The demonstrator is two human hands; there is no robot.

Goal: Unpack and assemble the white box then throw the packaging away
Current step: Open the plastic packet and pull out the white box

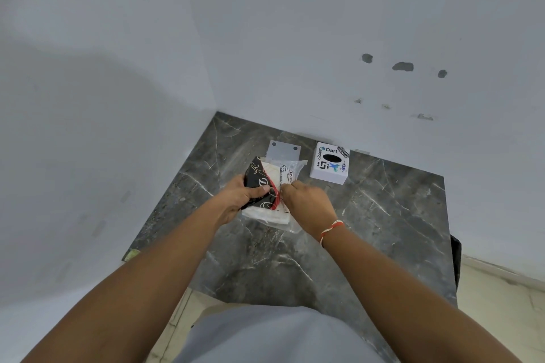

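A clear plastic package (287,169) with a black, white and red printed pack inside lies on the dark marble table (368,230). My left hand (241,199) grips the black end of the package from the left. My right hand (306,205) pinches its plastic near the red stripe. Behind the package lies a flat white panel (284,150) with two dark holes. A white box (330,163) with stickers and a black oval opening stands at the back right of the table.
The table stands in a corner between two pale walls (118,97). Its right and front edges drop to a light tiled floor (501,298). A dark object (455,259) hangs at the table's right edge.
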